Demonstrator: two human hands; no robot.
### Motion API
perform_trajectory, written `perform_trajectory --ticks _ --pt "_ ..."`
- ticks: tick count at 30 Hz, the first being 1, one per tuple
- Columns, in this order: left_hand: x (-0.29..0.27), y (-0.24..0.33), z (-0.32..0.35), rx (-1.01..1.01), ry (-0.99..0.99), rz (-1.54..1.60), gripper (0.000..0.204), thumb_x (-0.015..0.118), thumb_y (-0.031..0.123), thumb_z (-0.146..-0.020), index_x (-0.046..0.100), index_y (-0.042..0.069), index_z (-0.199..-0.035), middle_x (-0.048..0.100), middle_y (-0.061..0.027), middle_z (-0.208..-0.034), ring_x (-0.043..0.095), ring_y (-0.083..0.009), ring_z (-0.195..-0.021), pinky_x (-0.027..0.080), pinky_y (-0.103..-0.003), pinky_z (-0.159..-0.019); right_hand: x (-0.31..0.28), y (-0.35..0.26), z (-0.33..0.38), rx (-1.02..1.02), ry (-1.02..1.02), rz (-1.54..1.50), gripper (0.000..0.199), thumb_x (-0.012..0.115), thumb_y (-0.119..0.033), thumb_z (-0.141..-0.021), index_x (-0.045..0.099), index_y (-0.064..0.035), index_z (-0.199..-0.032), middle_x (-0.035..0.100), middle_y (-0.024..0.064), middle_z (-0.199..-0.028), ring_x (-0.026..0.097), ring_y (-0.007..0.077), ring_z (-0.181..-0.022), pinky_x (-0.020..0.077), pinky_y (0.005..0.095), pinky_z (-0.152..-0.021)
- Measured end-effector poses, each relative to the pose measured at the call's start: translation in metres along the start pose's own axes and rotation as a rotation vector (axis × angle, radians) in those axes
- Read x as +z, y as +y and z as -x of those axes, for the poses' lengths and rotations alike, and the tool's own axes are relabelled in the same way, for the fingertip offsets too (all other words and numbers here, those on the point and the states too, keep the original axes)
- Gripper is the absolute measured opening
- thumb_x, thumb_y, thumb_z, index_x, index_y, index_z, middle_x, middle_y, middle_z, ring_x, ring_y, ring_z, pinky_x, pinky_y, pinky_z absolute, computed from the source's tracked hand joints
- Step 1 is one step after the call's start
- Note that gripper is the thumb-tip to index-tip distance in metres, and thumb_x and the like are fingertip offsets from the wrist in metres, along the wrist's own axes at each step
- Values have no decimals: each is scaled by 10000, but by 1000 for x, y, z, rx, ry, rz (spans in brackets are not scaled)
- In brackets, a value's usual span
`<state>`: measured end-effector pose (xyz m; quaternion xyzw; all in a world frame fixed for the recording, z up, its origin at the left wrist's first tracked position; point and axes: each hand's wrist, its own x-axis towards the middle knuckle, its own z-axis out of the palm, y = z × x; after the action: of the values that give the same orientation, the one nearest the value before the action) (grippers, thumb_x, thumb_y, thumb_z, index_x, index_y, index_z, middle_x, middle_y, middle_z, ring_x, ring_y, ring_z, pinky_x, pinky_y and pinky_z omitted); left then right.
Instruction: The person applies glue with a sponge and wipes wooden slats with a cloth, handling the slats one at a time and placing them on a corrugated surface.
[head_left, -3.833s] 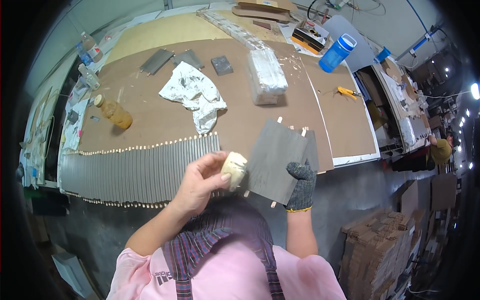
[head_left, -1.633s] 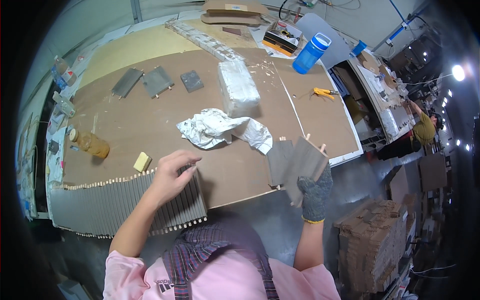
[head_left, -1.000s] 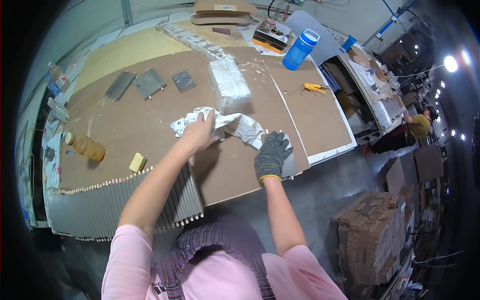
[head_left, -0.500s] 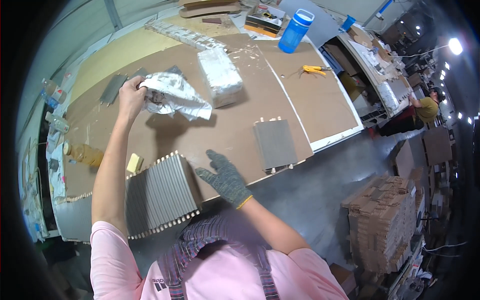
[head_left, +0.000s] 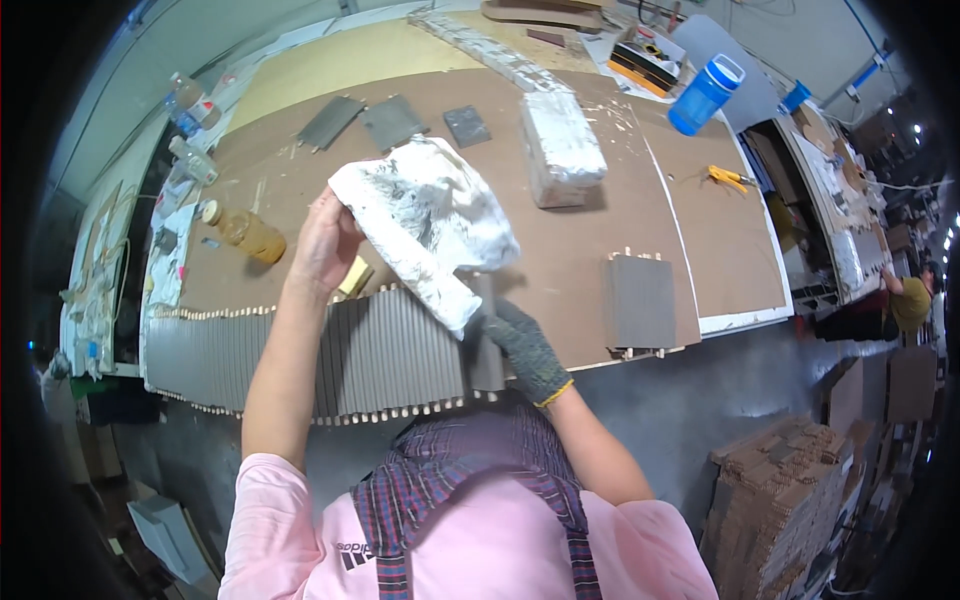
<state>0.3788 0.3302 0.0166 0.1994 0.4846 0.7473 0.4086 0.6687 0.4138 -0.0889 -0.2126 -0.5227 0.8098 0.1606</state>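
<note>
My bare left hand [head_left: 328, 240] is closed on one edge of a white rag [head_left: 435, 215] smeared with dark stains. The rag hangs over the right end of a long row of grey panels [head_left: 390, 350], which stand on edge with pale wooden pegs along both sides. At that end, one grey panel [head_left: 487, 350] stands slightly apart. My right hand [head_left: 530, 350], in a dark knitted glove with a yellow cuff, grips it, its fingertips partly hidden. Beside the row, below my left hand, lies a yellow block [head_left: 355, 276].
Further back lie several flat grey pieces [head_left: 393, 122] and a white wrapped block [head_left: 562, 150]. More pegged panels [head_left: 641, 302] rest at the right edge. A blue bottle [head_left: 706, 95], yellow pliers [head_left: 730, 179] and a jar of amber liquid [head_left: 245, 232] stand or lie around. Stacked brown pieces [head_left: 780, 490] stand right.
My left hand has brought the rag nearer, over the end of the panel row. My right hand, open before, has taken hold of an end panel. The view has turned left.
</note>
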Motion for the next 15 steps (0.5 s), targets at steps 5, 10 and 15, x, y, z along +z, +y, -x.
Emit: perform_trajectory --ticks 5,10,15 --pt "-6 -15 11 -45 70 271 400 404 261 -1066 546 -23 -1309 627 -143 -1289 608 -261 -1194 487 -408 -1053 -10 -5 4 65 167 380 503 688 -55 -838 548 40 -1312 672 104 -1133 637 176 -977 537 317 -856" --pt "-2 -15 -5 -56 47 377 444 367 295 -1065 549 -38 -1296 626 -169 -1291 603 -285 -1198 484 -432 -1052 -15 -40 33 144 149 -118 635 683 -13 -753 522 28 -1366 659 128 -1195 659 217 -1044 562 347 -890" --pt "62 -19 33 106 -208 -50 315 419 135 -1007 603 -17 -1213 669 -147 -1190 637 -212 -1122 504 -402 -998 -16 -75 55 29 90 -233 712 679 -20 -704 495 23 -1390 639 125 -1236 658 238 -1082 571 360 -914"
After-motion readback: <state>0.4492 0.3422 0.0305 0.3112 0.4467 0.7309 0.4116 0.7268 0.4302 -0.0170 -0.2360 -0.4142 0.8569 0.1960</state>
